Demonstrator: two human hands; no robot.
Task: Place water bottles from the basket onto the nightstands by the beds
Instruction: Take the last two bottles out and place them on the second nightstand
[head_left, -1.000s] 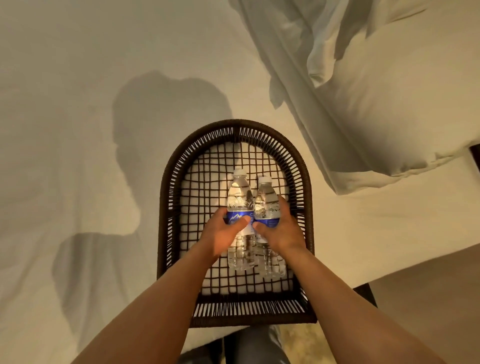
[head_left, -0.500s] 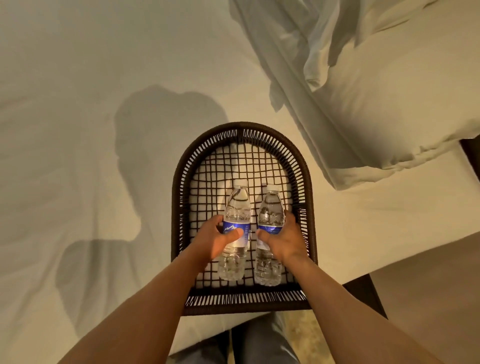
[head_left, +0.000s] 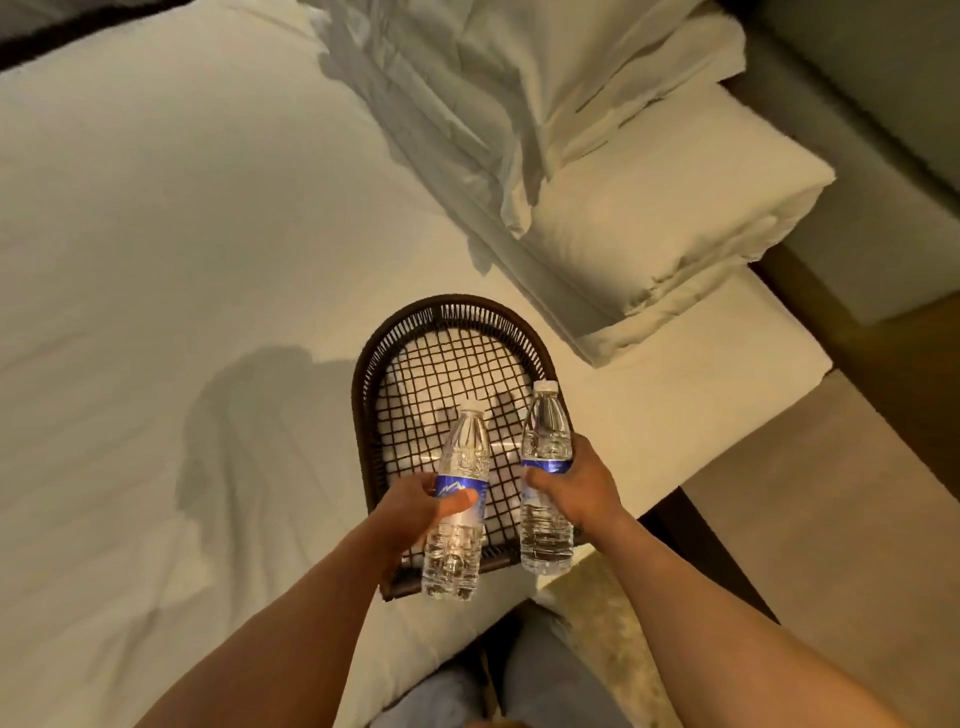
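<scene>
Now the left hand (head_left: 415, 512) has its fingers (head_left: 457, 501) wrapped around the blue label of one water bottle (head_left: 460, 501), and the right hand (head_left: 579, 491) grips a second water bottle (head_left: 545, 478) the same way at its label band. Both bottles are clear plastic with white caps on, upright with a slight tilt, and look filled with clear water nearly to the neck. They are held above the near end of the basket (head_left: 363, 395), a dark woven one with an arched far end and an open mesh floor. No bottles show inside the basket; only the white sheet is seen through the mesh. The basket sits on the bed (head_left: 156, 260) near its right edge, towards the near corner. A folded white duvet (head_left: 649, 208) lies on the bed beyond the basket, towards the far right corner.
</scene>
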